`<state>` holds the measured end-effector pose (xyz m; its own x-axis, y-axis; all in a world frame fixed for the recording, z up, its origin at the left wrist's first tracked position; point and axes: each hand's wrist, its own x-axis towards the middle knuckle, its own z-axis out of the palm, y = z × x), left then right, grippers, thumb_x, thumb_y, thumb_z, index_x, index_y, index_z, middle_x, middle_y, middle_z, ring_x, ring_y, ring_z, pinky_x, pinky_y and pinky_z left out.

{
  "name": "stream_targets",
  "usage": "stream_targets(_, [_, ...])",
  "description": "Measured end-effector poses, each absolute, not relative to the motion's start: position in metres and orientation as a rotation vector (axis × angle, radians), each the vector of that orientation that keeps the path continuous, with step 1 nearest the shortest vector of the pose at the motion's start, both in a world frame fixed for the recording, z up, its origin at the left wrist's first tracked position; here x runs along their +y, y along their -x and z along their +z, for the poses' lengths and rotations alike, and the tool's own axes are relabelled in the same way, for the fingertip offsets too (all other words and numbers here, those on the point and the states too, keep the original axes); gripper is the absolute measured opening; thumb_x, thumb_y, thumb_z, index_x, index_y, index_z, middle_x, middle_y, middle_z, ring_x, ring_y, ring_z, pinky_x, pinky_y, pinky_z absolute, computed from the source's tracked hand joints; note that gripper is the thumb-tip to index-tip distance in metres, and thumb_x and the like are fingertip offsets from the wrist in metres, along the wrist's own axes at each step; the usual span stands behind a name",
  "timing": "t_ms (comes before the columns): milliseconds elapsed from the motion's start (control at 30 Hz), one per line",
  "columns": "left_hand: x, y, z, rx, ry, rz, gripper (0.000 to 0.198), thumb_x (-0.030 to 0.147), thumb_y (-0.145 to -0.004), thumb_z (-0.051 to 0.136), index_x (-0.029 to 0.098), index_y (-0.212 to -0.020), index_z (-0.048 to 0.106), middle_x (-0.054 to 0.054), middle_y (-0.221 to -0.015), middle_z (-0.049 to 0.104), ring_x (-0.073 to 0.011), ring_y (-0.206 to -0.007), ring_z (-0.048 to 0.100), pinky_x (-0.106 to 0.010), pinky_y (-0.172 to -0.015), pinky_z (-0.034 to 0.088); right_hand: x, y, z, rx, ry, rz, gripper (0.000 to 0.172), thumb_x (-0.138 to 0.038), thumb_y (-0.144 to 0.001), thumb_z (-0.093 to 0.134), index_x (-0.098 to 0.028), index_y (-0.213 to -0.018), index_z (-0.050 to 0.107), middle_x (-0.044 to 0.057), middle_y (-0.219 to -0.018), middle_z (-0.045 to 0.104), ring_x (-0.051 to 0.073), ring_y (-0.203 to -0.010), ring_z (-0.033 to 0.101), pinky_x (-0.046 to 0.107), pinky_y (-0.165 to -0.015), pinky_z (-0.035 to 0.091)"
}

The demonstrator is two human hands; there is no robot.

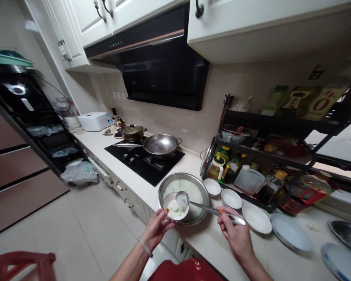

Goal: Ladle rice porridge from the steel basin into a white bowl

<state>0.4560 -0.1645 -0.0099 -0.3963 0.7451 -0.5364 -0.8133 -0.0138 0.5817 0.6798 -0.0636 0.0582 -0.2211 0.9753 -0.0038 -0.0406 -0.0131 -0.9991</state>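
while the left hand (157, 227) grips the small bowl (175, 207), the ladle (182, 198) hangs above it.

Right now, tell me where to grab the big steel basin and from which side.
Probably the basin's rim, two-handed, from left and far right: it sits full of soup, and the small bowl and ladle cover its near edge.

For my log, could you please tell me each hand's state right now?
Left hand: grip closed on the small white bowl.
Right hand: grip closed on the steel ladle, by its handle.
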Motion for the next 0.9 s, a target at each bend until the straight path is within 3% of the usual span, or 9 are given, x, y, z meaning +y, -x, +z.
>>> stream_targets(67, [-0.164,-0.456,-0.01,1.034,0.086,1.684,0.022,0.012,-0.076,0.064,0.017,-0.086,0.045,-0.002,-0.064,0.062,-0.018,-0.055,0.066,-0.029,-0.052,0.055,-0.068,-0.68,0.055,-1.444,1.025,1.336,0.04,-0.052,-0.067,0.068,-0.018,-0.086,0.069,0.003,-0.056,0.058,0.013,-0.045,0.049,0.023,-0.039,0.041])
stream_targets(167, [-0.163,-0.457,-0.01,1.033,0.096,1.687,0.023,0.013,-0.075,0.067,0.017,-0.084,0.046,-0.001,-0.062,0.062,-0.0175,-0.054,0.065,-0.029,-0.052,0.056,-0.075,-0.683,0.053,-1.634,0.878,1.169,0.027,-0.047,-0.068,0.068,-0.024,-0.081,0.074,0.008,-0.07,0.067,0.022,-0.065,0.062,0.033,-0.061,0.053])
stream_targets(233, [-0.162,-0.457,-0.01,1.032,0.101,1.689,0.024,0.013,-0.074,0.068,0.017,-0.084,0.046,-0.001,-0.061,0.061,-0.0172,-0.054,0.065,-0.029,-0.052,0.056,-0.078,-0.686,0.053,-1.742,0.782,1.078,0.019,-0.041,-0.069,0.067,-0.027,-0.08,0.075,0.008,-0.08,0.07,0.026,-0.081,0.065,0.038,-0.076,0.053])
stream_targets(333, [-0.162,-0.457,-0.01,1.034,0.098,1.683,0.024,0.013,-0.073,0.068,0.017,-0.084,0.046,-0.001,-0.061,0.061,-0.0176,-0.055,0.066,-0.029,-0.053,0.056,-0.078,-0.692,0.052,-1.809,0.715,1.007,0.016,-0.034,-0.072,0.066,-0.03,-0.084,0.075,0.007,-0.081,0.071,0.027,-0.086,0.065,0.041,-0.084,0.05])
stream_targets(400, [-0.162,-0.456,-0.009,1.04,0.099,1.684,0.022,0.012,-0.074,0.067,0.016,-0.083,0.046,-0.001,-0.061,0.062,-0.0176,-0.055,0.066,-0.029,-0.053,0.056,-0.073,-0.695,0.048,-1.775,0.718,0.979,0.016,-0.032,-0.073,0.066,-0.029,-0.086,0.075,0.007,-0.083,0.071,0.025,-0.081,0.065,0.04,-0.082,0.05])
stream_targets(500, [-0.162,-0.455,-0.01,1.038,0.097,1.694,0.021,0.012,-0.075,0.066,0.016,-0.083,0.047,-0.002,-0.062,0.062,-0.0169,-0.054,0.065,-0.03,-0.054,0.056,-0.06,-0.698,0.038,-1.631,0.824,1.004,0.021,-0.037,-0.075,0.065,-0.025,-0.089,0.073,0.008,-0.086,0.068,0.021,-0.068,0.062,0.034,-0.066,0.053])
stream_targets(600, [-0.163,-0.454,-0.013,1.043,0.094,1.696,0.021,0.013,-0.075,0.066,0.016,-0.084,0.047,-0.001,-0.062,0.062,-0.0162,-0.054,0.065,-0.03,-0.055,0.056,-0.046,-0.698,0.024,-1.524,1.0,1.044,0.03,-0.045,-0.073,0.063,-0.02,-0.088,0.071,0.006,-0.072,0.065,0.018,-0.059,0.058,0.03,-0.056,0.051])
stream_targets(667, [-0.164,-0.452,-0.015,1.049,0.092,1.694,0.022,0.014,-0.075,0.066,0.016,-0.085,0.047,0.0,-0.061,0.062,-0.0161,-0.054,0.065,-0.03,-0.056,0.057,-0.039,-0.699,0.013,-1.506,1.067,1.084,0.035,-0.049,-0.072,0.063,-0.018,-0.087,0.07,0.004,-0.064,0.061,0.017,-0.056,0.056,0.029,-0.053,0.049])
stream_targets(900, [-0.167,-0.447,-0.015,1.071,0.101,1.708,0.02,0.013,-0.076,0.065,0.017,-0.086,0.047,-0.002,-0.065,0.063,-0.0166,-0.056,0.066,-0.029,-0.056,0.056,-0.039,-0.698,-0.006,-1.572,1.093,1.121,0.034,-0.05,-0.069,0.064,-0.02,-0.083,0.07,0.004,-0.063,0.061,0.02,-0.06,0.058,0.029,-0.058,0.05])
